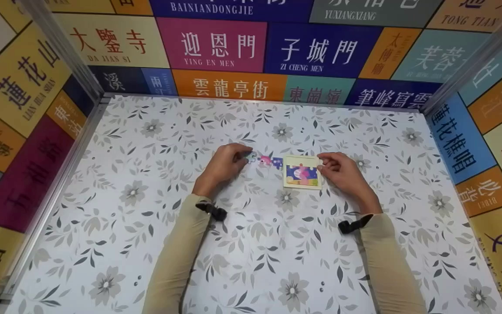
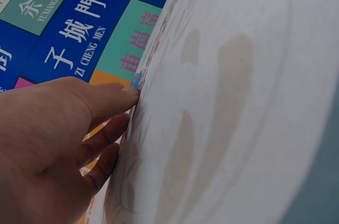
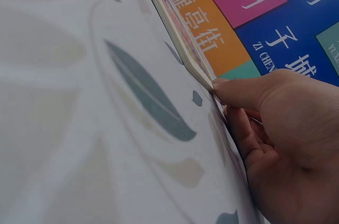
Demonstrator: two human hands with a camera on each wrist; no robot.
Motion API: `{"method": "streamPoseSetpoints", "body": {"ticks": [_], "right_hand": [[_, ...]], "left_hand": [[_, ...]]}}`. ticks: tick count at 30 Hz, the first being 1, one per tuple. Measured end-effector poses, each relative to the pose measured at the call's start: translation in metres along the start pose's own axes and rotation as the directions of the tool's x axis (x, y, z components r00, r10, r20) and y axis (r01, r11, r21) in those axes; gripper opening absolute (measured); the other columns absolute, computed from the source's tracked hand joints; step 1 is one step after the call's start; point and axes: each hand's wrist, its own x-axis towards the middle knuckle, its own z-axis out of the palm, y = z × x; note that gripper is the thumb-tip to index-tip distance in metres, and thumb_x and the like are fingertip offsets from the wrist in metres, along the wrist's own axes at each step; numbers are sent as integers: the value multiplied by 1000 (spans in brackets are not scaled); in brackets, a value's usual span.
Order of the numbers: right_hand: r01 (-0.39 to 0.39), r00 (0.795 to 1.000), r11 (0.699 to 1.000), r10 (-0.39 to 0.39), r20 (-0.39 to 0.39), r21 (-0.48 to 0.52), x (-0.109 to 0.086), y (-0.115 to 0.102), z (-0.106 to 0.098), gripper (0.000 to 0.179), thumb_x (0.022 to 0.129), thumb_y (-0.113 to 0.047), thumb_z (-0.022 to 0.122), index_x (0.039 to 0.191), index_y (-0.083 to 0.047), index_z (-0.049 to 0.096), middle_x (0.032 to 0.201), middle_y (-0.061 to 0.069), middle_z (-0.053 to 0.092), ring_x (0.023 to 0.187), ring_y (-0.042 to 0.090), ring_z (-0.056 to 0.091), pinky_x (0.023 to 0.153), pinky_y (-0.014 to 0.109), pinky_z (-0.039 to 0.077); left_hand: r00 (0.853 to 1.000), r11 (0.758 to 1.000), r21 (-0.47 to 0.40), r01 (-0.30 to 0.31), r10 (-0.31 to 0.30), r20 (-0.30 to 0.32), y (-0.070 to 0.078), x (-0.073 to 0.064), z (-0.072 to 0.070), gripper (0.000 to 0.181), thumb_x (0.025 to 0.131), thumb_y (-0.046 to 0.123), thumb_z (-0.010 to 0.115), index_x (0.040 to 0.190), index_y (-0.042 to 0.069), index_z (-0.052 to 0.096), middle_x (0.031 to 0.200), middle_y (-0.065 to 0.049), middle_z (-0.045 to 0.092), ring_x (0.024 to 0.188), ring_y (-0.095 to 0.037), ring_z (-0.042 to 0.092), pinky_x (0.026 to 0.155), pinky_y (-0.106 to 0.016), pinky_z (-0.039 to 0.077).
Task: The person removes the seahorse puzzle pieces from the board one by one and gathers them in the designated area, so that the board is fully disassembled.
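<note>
While the left hand [image 1: 224, 165] pinches a pale blue-green puzzle piece [image 1: 251, 158] between thumb and fingertips, with its other fingers curled beneath, the right hand [image 1: 341, 171] grips the right edge of a small cream puzzle tray [image 1: 302, 187] near its far corner, thumb and index finger nearly together and the remaining fingers folded in. Between the left hand and the tray, a pink puzzle piece [image 1: 264, 162] and a dark blue puzzle piece [image 1: 278, 163] lie in a short row, the dark blue one just beside the tray's left edge; whether they touch cannot be told. Inside the tray, a picture [image 1: 302, 175] shows a pink figure against dark blue, with yellow and green along the near side and a bare cream strip at the far side. All of this sits around the middle of a white table [image 1: 251, 279] patterned with grey flowers and leaves. Tan sleeves [image 1: 177, 253] cover both forearms, with a black band [image 1: 219, 213] at each wrist. Colourful lettered panels [image 1: 222, 46] stand along the far, left and right sides.
</note>
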Motion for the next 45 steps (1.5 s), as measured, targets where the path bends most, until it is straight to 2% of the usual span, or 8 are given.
{"method": "streamPoseSetpoints", "body": {"ticks": [7, 11, 20, 24, 32, 39, 45], "right_hand": [[-3, 1000, 1000, 3, -4, -13, 0, 3, 0, 42, 102, -15, 76, 142, -4, 69, 117, 17, 66, 100, 13, 62, 85, 8, 50], [-11, 1000, 1000, 11, 1, -29, 1, 3, -1, 42, 102, -16, 76, 142, -5, 68, 116, 15, 66, 100, 15, 62, 84, 8, 50], [-27, 1000, 999, 27, 6, -42, 1, 4, -1, 42, 104, -20, 74, 144, -8, 67, 119, 15, 66, 105, 19, 62, 86, 8, 49], [-28, 1000, 999, 28, -2, -36, 0, 3, 0, 41, 103, -18, 75, 143, -8, 68, 118, 14, 66, 103, 17, 62, 85, 8, 49], [-14, 1000, 1000, 14, -14, 14, -2, -1, 1, 40, 102, -14, 76, 141, -4, 69, 115, 18, 67, 98, 17, 61, 82, 8, 49], [-25, 1000, 1000, 25, -14, 1, -2, -1, 0, 41, 102, -13, 75, 141, -4, 69, 116, 17, 67, 98, 13, 62, 83, 8, 50], [-29, 1000, 1000, 28, -12, -12, 0, 1, -1, 41, 102, -12, 75, 142, -5, 69, 116, 15, 67, 99, 12, 63, 84, 8, 51]], "left_hand": [[1000, 1000, -22, 13, -13, 2, -1, 0, 2, 29, 100, 3, 71, 127, 6, 79, 123, -13, 76, 104, -26, 69, 94, -43, 57], [1000, 999, -37, 28, -28, 9, -2, 0, 2, 30, 100, 3, 71, 128, 7, 78, 124, -12, 76, 105, -25, 68, 95, -42, 56], [1000, 999, -42, -6, 6, 12, 0, 1, 3, 27, 99, 4, 72, 125, 5, 79, 119, -13, 77, 103, -27, 69, 94, -43, 56], [1000, 998, -57, 0, 1, 17, -2, 0, 3, 27, 98, 4, 73, 124, 4, 79, 120, -13, 77, 104, -28, 69, 94, -42, 56], [999, 997, -69, -36, 35, -26, -2, -1, 0, 26, 99, 6, 72, 123, 2, 79, 120, -16, 77, 102, -30, 70, 94, -45, 56], [1000, 997, -71, -30, 30, -5, 16, 5, 8, 25, 102, 10, 71, 124, 3, 79, 119, -14, 78, 105, -27, 73, 96, -42, 59], [995, 989, -115, -97, 100, 29, 36, 14, 23, 24, 103, 8, 70, 124, 1, 79, 116, -15, 77, 99, -25, 72, 91, -39, 60]]}}
